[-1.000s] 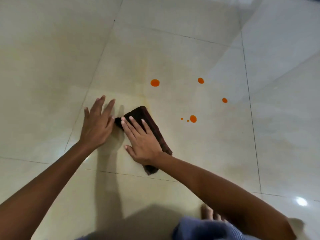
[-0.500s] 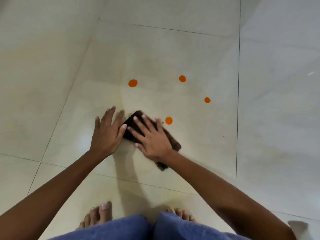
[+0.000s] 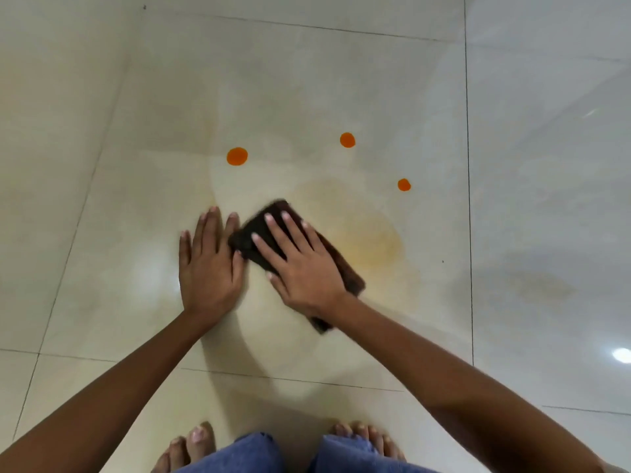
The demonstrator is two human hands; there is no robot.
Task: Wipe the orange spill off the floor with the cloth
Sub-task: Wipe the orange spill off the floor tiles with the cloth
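A dark brown folded cloth (image 3: 254,228) lies on the cream floor tiles under my right hand (image 3: 300,264), which presses flat on it with fingers spread. My left hand (image 3: 208,264) rests flat on the floor right beside the cloth's left edge, holding nothing. Three round orange drops sit beyond the cloth: a big one (image 3: 237,156) far left, one (image 3: 347,139) far middle, a small one (image 3: 404,185) to the right. A faint orange smear (image 3: 372,247) spreads on the tile just right of the cloth.
My bare feet (image 3: 191,442) and blue trouser knees (image 3: 259,452) are at the bottom edge. Grout lines (image 3: 468,199) cross the glossy floor. A lamp's bright reflection (image 3: 621,355) shows at the lower right.
The cloth under my right hand swept over the nearest orange drop and its specks; they are gone and a pale orange smear is left. My left hand stayed beside the cloth.
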